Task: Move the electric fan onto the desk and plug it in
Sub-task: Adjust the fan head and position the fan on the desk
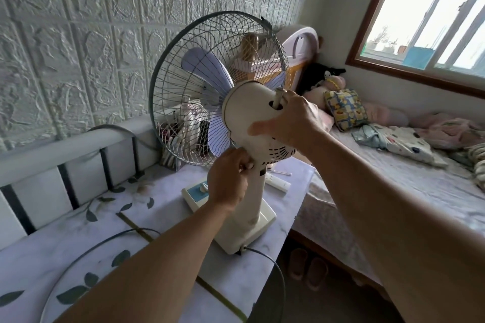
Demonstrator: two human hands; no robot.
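Note:
The electric fan (244,110) stands upright on the desk (78,252), its cream base near the desk's right edge. It has a wire cage, pale purple blades and a cream motor housing facing me. My right hand (291,123) grips the back of the motor housing, beside the oscillation knob. My left hand (228,178) is closed on the neck just under the motor, fingers pinching a small part there. The fan's dark cord (273,265) leaves the base's rear and hangs off the desk edge; its plug is out of view.
A leaf-patterned cloth covers the desk. A holder with small items (173,141) stands behind the cage, and a white remote (278,183) lies by the base. A bed (393,165) with pillows and toys is on the right, slippers (307,267) on the floor between.

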